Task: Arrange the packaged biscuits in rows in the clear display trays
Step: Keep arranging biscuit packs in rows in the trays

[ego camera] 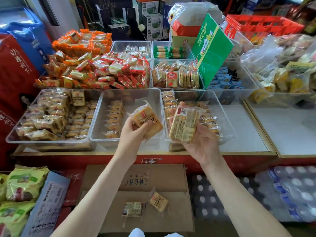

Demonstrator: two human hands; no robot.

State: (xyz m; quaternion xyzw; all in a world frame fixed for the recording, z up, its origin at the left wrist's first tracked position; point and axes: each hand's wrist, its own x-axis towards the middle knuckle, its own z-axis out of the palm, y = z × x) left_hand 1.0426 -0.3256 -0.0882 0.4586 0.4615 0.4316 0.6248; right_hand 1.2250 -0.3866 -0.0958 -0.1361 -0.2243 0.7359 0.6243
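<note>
Nearest, at 6 o'clock, a brown cardboard box point(136, 177) lies flat with two loose biscuit packs on its lid: one label-side up point(132, 209), and one tilted just beside it at 2 o'clock point(158, 200). Green snack bags point(22, 183) lie at 8 o'clock, and shrink-wrapped water bottles point(290, 190) at 4 o'clock.

Above the box, both arms reach over the front edge of the desk point(248, 134). The left grip point(135, 132) is curled round the lower edge of a yellow biscuit pack point(147, 119). This pack faces up and juts toward 1 o'clock over the front right part of the middle clear tray point(145, 96). The right grip point(203, 142), palm up, clasps a second biscuit pack point(185, 125). It sits at 11 o'clock from the palm with its barcode side to the camera, over the near left corner of the right clear tray point(220, 115). The two held packs are near each other but apart.

The middle tray holds one row of packs point(114, 117) along its 9 o'clock side. The right tray holds rows of packs point(169, 101) toward 10 o'clock. The left clear tray point(51, 141) is heaped with the same packs.

Farther back, at 11 o'clock, orange-wrapped packs point(82, 41) and red-wrapped packs point(123, 69) are piled high. A green carton point(212, 48) leans at 1 o'clock.
</note>
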